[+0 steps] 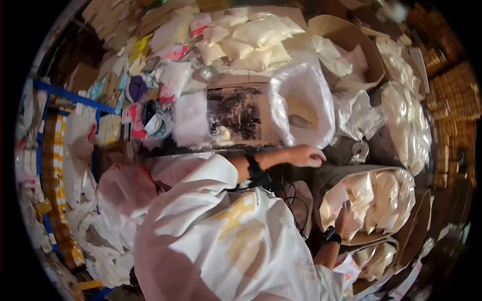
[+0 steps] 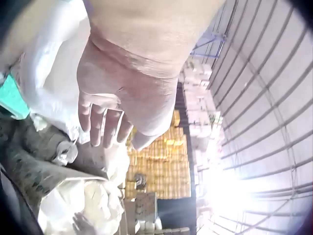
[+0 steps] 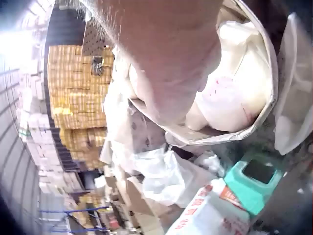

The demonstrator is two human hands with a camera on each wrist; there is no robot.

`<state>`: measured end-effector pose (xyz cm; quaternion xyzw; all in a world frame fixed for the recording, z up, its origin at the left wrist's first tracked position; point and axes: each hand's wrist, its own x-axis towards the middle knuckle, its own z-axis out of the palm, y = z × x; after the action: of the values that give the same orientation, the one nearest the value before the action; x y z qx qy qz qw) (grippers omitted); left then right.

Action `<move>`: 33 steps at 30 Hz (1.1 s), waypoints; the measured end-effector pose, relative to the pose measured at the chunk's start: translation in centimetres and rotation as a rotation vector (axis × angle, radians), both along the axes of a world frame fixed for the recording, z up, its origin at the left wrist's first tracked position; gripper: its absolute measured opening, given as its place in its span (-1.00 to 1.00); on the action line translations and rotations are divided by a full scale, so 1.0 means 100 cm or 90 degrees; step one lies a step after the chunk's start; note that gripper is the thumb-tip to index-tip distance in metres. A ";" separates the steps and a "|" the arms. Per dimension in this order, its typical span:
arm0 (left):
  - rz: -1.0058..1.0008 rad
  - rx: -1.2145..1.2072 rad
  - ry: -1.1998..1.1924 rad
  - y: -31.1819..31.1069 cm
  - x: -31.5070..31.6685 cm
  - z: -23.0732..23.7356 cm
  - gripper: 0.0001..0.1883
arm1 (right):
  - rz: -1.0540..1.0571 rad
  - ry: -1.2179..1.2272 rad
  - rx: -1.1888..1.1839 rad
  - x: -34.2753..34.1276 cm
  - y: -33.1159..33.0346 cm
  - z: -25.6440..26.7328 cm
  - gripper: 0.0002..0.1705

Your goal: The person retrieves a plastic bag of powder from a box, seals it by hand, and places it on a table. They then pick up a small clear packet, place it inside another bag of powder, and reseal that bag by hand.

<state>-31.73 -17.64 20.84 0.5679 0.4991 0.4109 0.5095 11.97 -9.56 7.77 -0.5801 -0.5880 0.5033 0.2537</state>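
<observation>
My left hand (image 1: pixel 305 156) hangs in front of the white plastic-lined bin (image 1: pixel 329 108), holding nothing. In the left wrist view the fingers of the left hand (image 2: pixel 124 95) droop loosely. The bin has pale powder (image 1: pixel 301 108) inside and a grey scoop-like object (image 1: pixel 299 122) lying on it. My right hand (image 1: pixel 343 216) reaches into a round drum (image 1: pixel 321 183) full of clear bags of pale powder (image 1: pixel 369 193), its fingers extended over them. In the right wrist view the right hand (image 3: pixel 171 83) covers its own fingertips; a bag with red marks (image 3: pixel 227 105) lies beside it.
A dark, powder-smeared work surface (image 1: pixel 236 113) lies left of the bin, with filled bags (image 1: pixel 251 37) piled behind. A second drum of bags (image 1: pixel 376 261) stands nearer. A green container (image 3: pixel 254 181) and a red-printed sack (image 3: pixel 210 215) sit beside the drum. Cables (image 1: pixel 296 205) hang near my body.
</observation>
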 end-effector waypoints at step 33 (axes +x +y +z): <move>0.867 -0.291 0.018 -0.341 -0.086 -0.006 -0.69 | 0.099 -0.414 -0.049 0.074 0.079 -0.132 -0.62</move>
<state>-40.33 -51.69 20.28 0.0151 0.8226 0.5154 0.2396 19.42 -1.62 -5.44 -0.6732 -0.6610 0.3313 -0.0086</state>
